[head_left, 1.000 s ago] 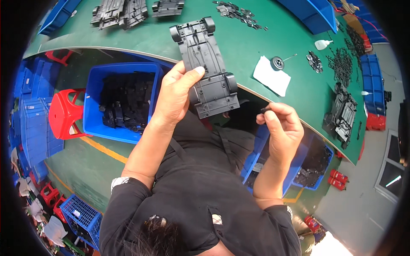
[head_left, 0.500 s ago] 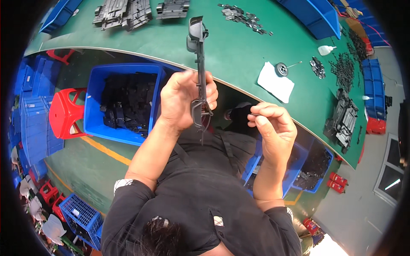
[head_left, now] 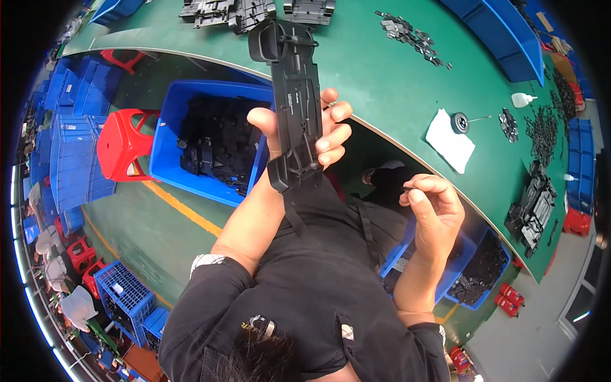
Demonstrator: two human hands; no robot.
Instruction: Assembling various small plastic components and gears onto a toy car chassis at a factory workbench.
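Left hand (head_left: 331, 137): fingers part-closed around a long black plastic chassis-like part (head_left: 296, 105). Thumb out past its left edge, the other fingers reaching behind and showing past its right edge. The part is held up clear of the surface (head_left: 375, 83), long way pointing away from me, a curved housing (head_left: 264, 43) at its far end, beyond my fingertips.

Right hand (head_left: 436, 210): raised, well apart from the chassis-like part. Thumb and forefinger pinched nearly together on a small dark piece (head_left: 408, 188); too small to make out its shape. Remaining fingers curled loosely.

Beyond my right fingers, on the surface: white sheet (head_left: 449, 151), a black wheel (head_left: 459, 123) with a thin rod at its far edge. Further out to the right, a round cluster of dark pieces (head_left: 508, 125), a white bottle (head_left: 523, 100) and a spread of thin black parts (head_left: 543, 134). Right of those fingers, a dark assembly (head_left: 534, 207) near the surface's edge.

Beyond my left fingers: more chassis-like parts (head_left: 309, 11) on the surface. Left of them, below surface level: a blue bin (head_left: 163, 146) of black parts, a red stool (head_left: 122, 145) just beside it.
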